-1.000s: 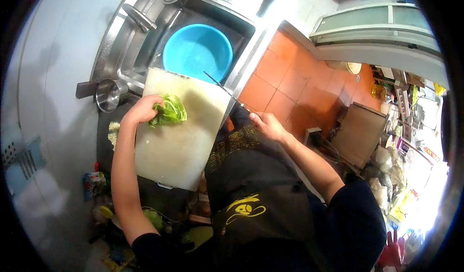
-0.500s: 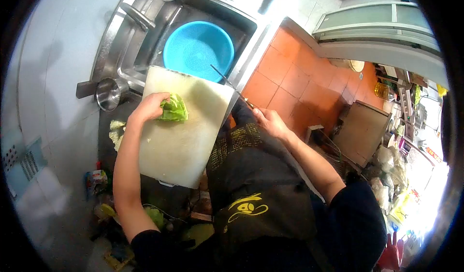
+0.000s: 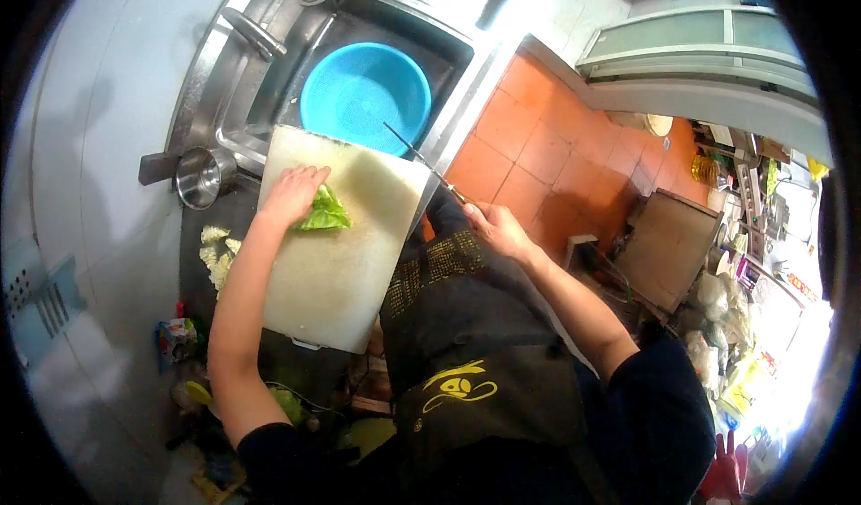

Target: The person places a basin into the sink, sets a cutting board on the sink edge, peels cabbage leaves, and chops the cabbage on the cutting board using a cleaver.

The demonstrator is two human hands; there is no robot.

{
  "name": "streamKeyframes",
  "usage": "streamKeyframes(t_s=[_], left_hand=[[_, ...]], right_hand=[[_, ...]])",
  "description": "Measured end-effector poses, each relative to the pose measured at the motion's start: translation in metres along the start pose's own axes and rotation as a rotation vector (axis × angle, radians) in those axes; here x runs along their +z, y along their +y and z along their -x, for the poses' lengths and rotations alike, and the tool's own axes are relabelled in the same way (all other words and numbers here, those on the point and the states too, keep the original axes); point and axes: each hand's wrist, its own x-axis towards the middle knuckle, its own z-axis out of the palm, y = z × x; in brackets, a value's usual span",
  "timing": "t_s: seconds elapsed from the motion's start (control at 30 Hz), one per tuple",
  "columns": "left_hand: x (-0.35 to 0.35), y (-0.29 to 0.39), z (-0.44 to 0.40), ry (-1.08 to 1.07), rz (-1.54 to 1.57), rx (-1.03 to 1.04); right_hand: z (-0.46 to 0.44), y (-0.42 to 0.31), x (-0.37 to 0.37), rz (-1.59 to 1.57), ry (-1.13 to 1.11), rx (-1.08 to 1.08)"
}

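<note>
My left hand (image 3: 294,195) lies over green leaves (image 3: 326,211) on the upper part of a pale cutting board (image 3: 323,281), its fingers close together and pressing on them. The knife (image 3: 421,157) is in my right hand (image 3: 497,228), which is wrapped round its handle beside the board's right edge. Its blade points up and left, over the rim of a blue basin (image 3: 366,92). Pale leaf pieces (image 3: 217,258) lie just left of the board.
The basin stands in a steel sink (image 3: 269,92) with a faucet (image 3: 254,31). A metal pot (image 3: 204,178) is left of the board. Orange floor tiles (image 3: 538,137) and a brown panel (image 3: 665,249) are at the right.
My left hand has flattened onto the leaves, which it earlier gripped at their left side. The leaves sit lower and more folded. My right hand with the knife has barely moved.
</note>
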Motion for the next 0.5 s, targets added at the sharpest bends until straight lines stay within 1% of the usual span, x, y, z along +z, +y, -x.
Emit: streamKeyframes(t_s=[0.03, 0.13, 0.23, 0.33, 0.43, 0.47, 0.5], left_hand=[[0.0, -0.001, -0.002, -0.121, 0.116, -0.058], [0.004, -0.009, 0.0, -0.287, 0.245, -0.163], [0.014, -0.013, 0.021, -0.094, 0.557, -0.296], [0.032, -0.001, 0.047, 0.226, 1.325, -0.644], [0.051, 0.0, 0.052, 0.366, 1.425, -0.755], [0.065, -0.003, 0.048, 0.498, 1.276, -0.767], [0.058, -0.002, 0.044, 0.599, 1.1, -0.823]], right_hand=[[-0.001, 0.001, 0.001, 0.002, -0.001, 0.0], [0.0, -0.005, -0.002, 0.014, -0.005, -0.011], [0.0, -0.013, -0.004, 0.019, -0.008, -0.009], [-0.003, -0.016, -0.002, 0.011, -0.001, -0.016], [-0.007, -0.024, 0.002, -0.011, -0.016, -0.005], [-0.007, -0.028, 0.003, -0.019, -0.026, 0.006], [-0.007, -0.032, 0.003, -0.004, -0.026, -0.012]])
